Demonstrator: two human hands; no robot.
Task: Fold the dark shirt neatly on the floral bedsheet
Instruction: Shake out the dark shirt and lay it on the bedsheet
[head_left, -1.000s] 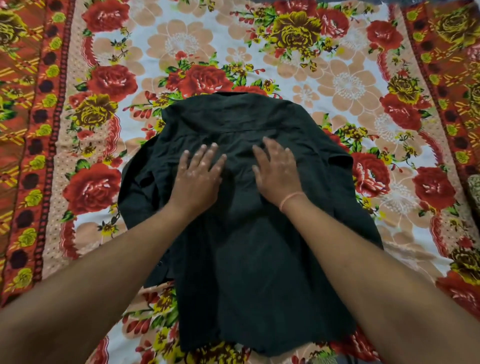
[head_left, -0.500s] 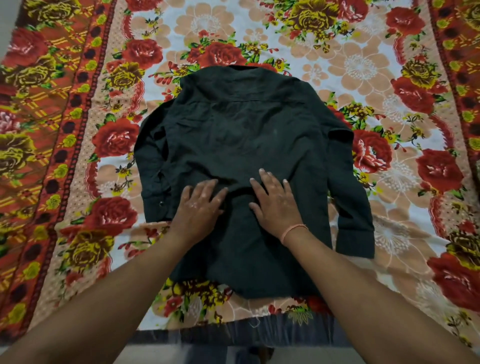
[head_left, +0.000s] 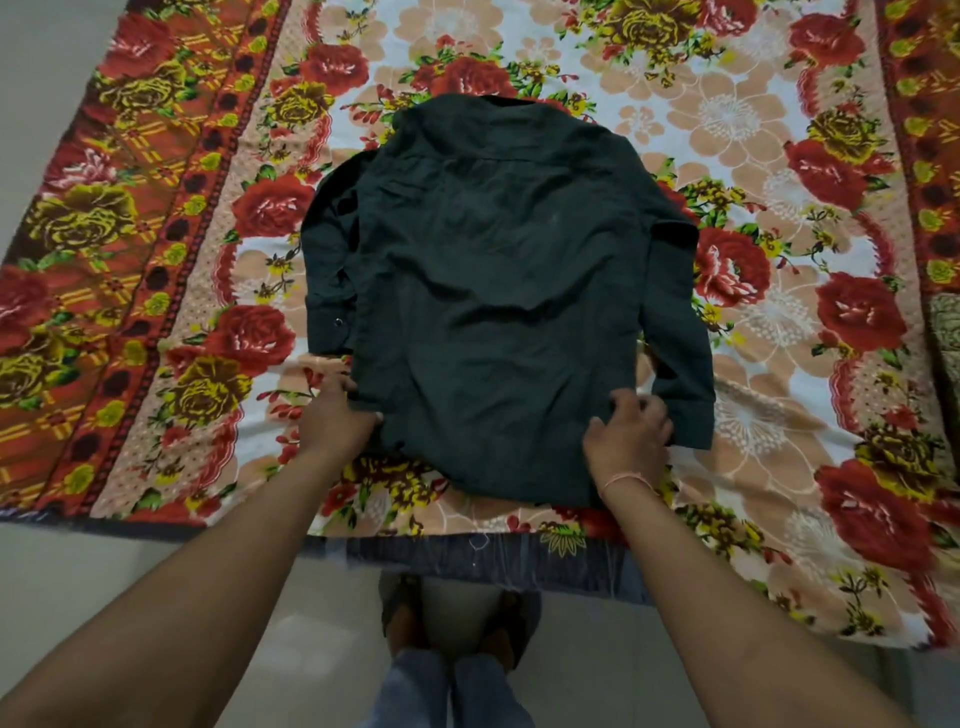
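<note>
Dark cotton shirt (head_left: 493, 291) lay back-up mid floral bedsheet (head_left: 779, 130), w/ left hand (head_left: 337, 421) & right hand (head_left: 631, 436) curled, pinching its lower side edges; uneven pull could skew hem, re-wrinkling fabric.

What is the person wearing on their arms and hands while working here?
Both forearms are bare, with no sleeves in view. The left hand wears no glove and no ring that shows. The right hand is also ungloved, with a thin pink thread band around the wrist.
</note>
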